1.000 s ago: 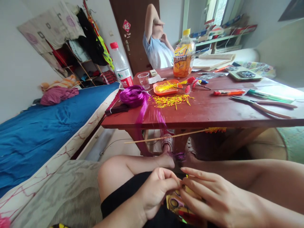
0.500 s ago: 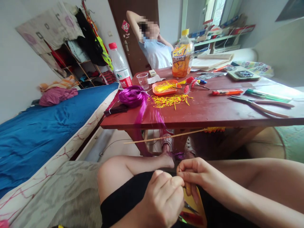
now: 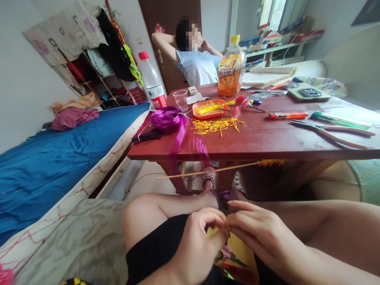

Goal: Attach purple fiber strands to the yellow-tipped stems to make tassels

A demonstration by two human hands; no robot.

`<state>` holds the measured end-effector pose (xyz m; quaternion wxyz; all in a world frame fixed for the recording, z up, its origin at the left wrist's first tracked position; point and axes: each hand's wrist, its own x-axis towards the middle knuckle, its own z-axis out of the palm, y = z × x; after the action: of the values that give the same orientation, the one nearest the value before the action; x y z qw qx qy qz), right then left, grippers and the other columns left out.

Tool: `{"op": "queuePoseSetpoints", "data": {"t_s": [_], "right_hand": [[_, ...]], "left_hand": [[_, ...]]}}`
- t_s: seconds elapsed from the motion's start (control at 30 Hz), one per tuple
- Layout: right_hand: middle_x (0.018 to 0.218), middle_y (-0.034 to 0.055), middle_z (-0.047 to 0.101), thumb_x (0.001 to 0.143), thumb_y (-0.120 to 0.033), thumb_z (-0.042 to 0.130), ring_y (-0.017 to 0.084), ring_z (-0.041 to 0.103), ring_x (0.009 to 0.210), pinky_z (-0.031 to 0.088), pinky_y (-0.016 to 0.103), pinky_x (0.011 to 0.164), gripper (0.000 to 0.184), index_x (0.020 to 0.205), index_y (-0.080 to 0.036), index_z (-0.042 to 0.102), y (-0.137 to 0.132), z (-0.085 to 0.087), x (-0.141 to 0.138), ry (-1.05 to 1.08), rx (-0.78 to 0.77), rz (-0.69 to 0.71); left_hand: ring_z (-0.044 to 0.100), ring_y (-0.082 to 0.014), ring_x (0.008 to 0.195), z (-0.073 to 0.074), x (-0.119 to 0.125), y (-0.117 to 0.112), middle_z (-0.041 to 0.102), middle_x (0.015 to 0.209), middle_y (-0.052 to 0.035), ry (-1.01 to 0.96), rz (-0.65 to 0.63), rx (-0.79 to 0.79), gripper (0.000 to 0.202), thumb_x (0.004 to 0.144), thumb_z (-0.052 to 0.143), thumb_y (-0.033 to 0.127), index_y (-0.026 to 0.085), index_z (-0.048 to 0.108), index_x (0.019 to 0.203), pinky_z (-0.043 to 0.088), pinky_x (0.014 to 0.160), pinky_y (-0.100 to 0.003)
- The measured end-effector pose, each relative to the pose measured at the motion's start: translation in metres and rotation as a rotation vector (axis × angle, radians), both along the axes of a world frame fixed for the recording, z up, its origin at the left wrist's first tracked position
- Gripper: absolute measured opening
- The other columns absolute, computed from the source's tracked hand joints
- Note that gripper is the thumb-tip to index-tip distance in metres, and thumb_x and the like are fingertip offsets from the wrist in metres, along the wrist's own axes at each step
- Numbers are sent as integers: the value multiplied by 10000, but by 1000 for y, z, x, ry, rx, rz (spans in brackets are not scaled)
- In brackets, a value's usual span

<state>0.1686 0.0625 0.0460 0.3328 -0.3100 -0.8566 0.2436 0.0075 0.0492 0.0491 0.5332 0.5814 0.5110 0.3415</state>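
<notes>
Low over the lap (image 3: 157,247), the left hand (image 3: 202,239) and the right hand (image 3: 263,233) meet at the fingertips; whether either grip pinches something cannot be told, as the fingers hide it. Just beneath sits a yellow tray (image 3: 248,253) with scissors (image 3: 236,259) in it. Ahead, a thin stick (image 3: 190,173) slants below the edge of the red tabletop (image 3: 261,140). Purple strands (image 3: 168,118) lie coiled at its left, ends hanging over the near edge; loose yellow pieces (image 3: 216,126) lie beside them, pliers (image 3: 323,130) well apart on the right. Behind come an orange tray (image 3: 197,114), a clear cup (image 3: 180,101), a red-capped bottle (image 3: 153,85) and a yellow-capped bottle (image 3: 230,73). A blue-covered bed (image 3: 74,146) runs along the left, clothes (image 3: 111,59) hanging beyond. Farther back, another person (image 3: 198,67) in light blue leans back before a brown door (image 3: 170,77).
</notes>
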Motion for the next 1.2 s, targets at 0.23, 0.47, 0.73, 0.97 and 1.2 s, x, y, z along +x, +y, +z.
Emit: {"op": "queuePoseSetpoints", "data": {"t_s": [0.23,0.47,0.73,0.97,1.2], "right_hand": [[438,-49,499,748,-549,517,94,484,335,372,191,350,384,650,-181,470,12,-7,-16,384,-1169,26],[677,30,650,871,-155,400,143,607,570,524,321,760,168,883,-162,567,-3,10,4,-30,53,54],[648,45,658,920,-131,219,147,623,580,456,338,916,394,893,-141,612,-5,1,7,-62,316,113],[446,-45,513,756,-515,532,88,482,347,367,179,350,354,665,-174,503,8,0,-11,331,-1080,-46],[549,4,600,854,-401,435,127,574,452,479,227,443,264,747,-174,516,4,0,-3,202,-724,-45]], "left_hand": [[506,-153,669,-13,-14,-5,659,797,-65,527,-172,1327,146,765,472,32,113,594,747,373,624,-302],[501,-113,528,8,-5,4,590,590,-15,-35,-77,-138,103,665,548,146,151,536,563,378,519,-235],[503,-105,535,4,-1,4,544,588,-5,-308,-8,-471,120,608,633,212,146,543,564,418,544,-226],[500,-159,712,-8,-10,-5,629,823,-74,475,-100,1189,147,749,491,33,117,608,721,407,644,-287],[518,-137,597,5,-10,2,654,658,-31,364,-214,668,161,716,503,60,156,573,606,394,585,-270]]}}
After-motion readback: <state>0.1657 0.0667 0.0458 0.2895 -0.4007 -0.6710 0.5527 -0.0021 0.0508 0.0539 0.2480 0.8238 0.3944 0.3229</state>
